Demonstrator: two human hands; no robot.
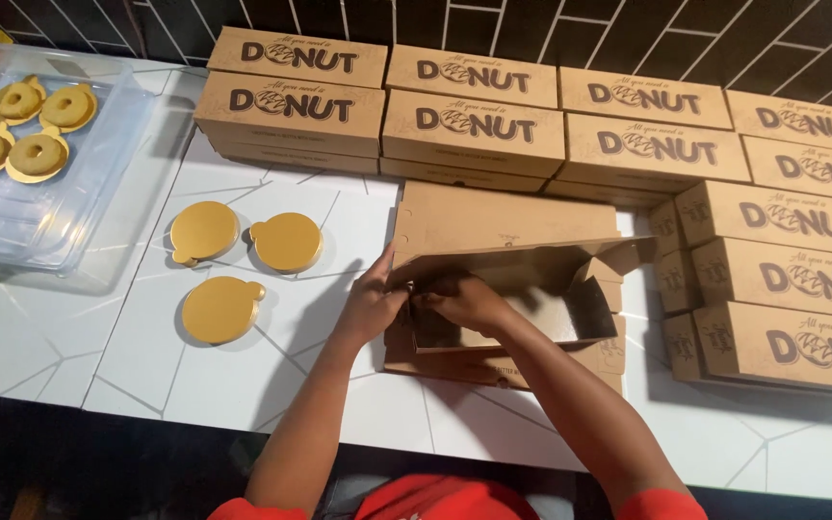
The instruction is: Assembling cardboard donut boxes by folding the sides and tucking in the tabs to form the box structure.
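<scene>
An open brown cardboard donut box [517, 289] is lying on the white tiled counter [243, 385], its lid folded back toward the wall. The left hand [370, 306] is gripping the box's left end wall, thumb and fingers pinching the cardboard edge. The right hand [464, 300] is reaching just inside that same left end, fingers curled over an inner flap; whether it is pinching the flap or only pressing it I cannot tell. The two hands are nearly touching each other.

To the left of the open box, three round gold cake boards [243, 265] with small tabs are lying flat on the counter, two side by side and one nearer the person. Farther left of the box, a clear plastic tray [79, 183] is holding glazed donuts [36, 154] sitting on more gold boards. Behind the open box, closed printed donut boxes [474, 125] are standing stacked in rows against the dark tiled wall [532, 29]. To the right of the open box, another stack of closed boxes [782, 289] is sitting close by.
</scene>
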